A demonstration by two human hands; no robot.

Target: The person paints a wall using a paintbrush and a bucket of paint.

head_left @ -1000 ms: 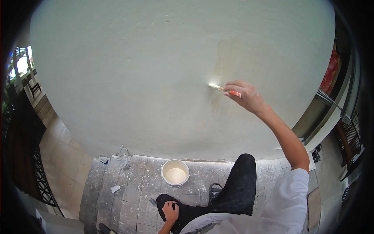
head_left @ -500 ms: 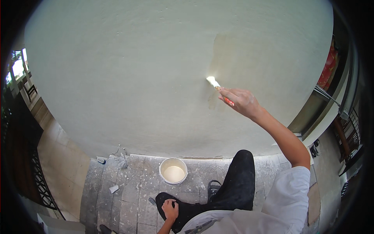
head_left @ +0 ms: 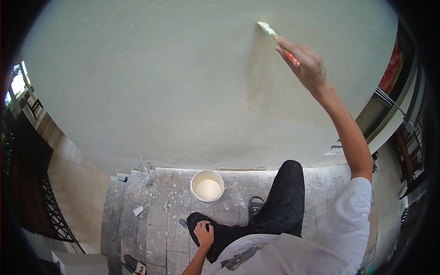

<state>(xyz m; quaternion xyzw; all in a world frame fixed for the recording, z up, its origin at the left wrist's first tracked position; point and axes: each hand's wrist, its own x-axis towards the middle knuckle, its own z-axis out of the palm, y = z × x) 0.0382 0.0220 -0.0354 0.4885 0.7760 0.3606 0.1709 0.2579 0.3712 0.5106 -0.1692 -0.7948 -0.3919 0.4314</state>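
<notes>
My right hand (head_left: pixel 306 65) is raised high and grips a paintbrush (head_left: pixel 273 35) with a red handle. Its pale bristles touch the off-white wall (head_left: pixel 151 82) near the top of a darker, wet painted patch (head_left: pixel 270 91). My left hand (head_left: pixel 204 232) rests closed on my left knee, on the black trousers, low in the view. A white bucket (head_left: pixel 207 186) of cream paint stands on the floor in front of my knee, at the foot of the wall.
The grey tiled floor (head_left: pixel 156 224) is spattered with paint; scraps and a rag (head_left: pixel 143 176) lie at the wall's foot on the left. A dark metal railing (head_left: pixel 46 201) runs along the left. A doorway and red object (head_left: pixel 393 68) are at right.
My right hand has swept the brush upward along the wall, from mid-height to near the top. The wet patch now reaches higher. My left hand stays on the knee.
</notes>
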